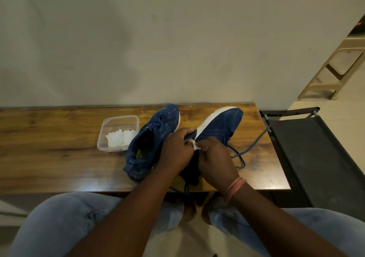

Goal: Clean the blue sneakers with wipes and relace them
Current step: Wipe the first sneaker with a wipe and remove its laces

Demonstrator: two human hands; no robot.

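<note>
Two blue sneakers lie on a wooden table (pixel 59 138). The left sneaker (pixel 150 140) rests upright with its laces in. The right sneaker (pixel 221 126) is tilted on its side, its white sole turned to the left. My left hand (pixel 177 148) grips this sneaker at its sole edge. My right hand (pixel 215 162) pinches a white wipe (pixel 196 145) against the sole, right beside the left hand's fingers. A loose blue lace (pixel 250 148) trails from this sneaker toward the table's right edge.
A clear plastic container (pixel 118 133) holding folded white wipes stands left of the sneakers. A black chair (pixel 308 154) sits against the table's right end, a beige stool (pixel 335 69) beyond it. The wall runs along the table's far edge. My knees are under the near edge.
</note>
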